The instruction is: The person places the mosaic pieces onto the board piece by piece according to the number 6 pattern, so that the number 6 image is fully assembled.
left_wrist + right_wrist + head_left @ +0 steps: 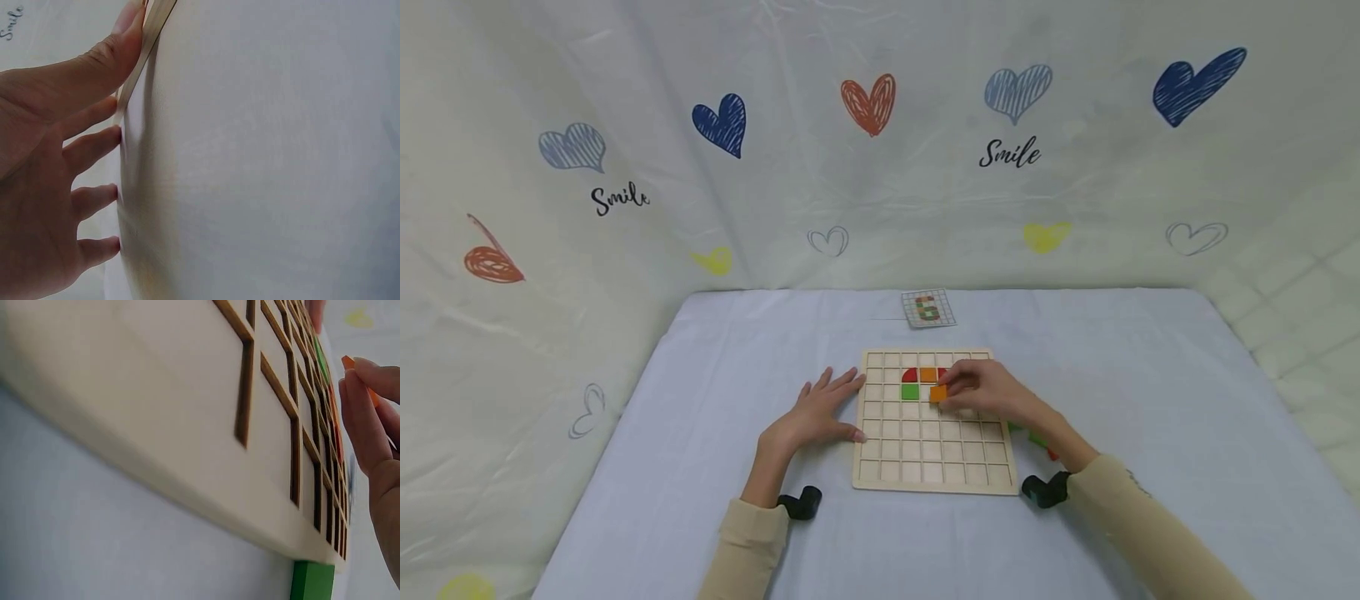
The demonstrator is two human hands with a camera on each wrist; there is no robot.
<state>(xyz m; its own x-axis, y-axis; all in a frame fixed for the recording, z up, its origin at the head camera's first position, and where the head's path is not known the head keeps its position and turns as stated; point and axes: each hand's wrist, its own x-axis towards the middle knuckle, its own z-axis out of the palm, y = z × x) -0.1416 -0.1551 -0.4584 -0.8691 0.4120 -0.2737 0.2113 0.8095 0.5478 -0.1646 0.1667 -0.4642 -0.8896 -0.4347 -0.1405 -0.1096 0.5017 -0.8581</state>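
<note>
A wooden grid board [898, 454] lies on the white-covered table. Spread fingers of my left hand [812, 417] touch the board's left edge, thumb at the lower side; the left wrist view shows the thumb [106, 59] against the rim. My right hand [985, 390] pinches an orange square tile [938, 393] between thumb and fingertips, over the board's second row of pieces. Set in the grid are a red rounded tile [911, 376], an orange tile [928, 375], a second red tile [942, 374] partly behind my fingers, and a green tile [910, 392].
Behind the board lies a small pattern card [928, 308] with a coloured figure on a grid. Loose green [312, 581] and red pieces [1052, 454] sit by the board's right edge, partly under my right forearm. A white curtain with printed hearts hangs behind the table.
</note>
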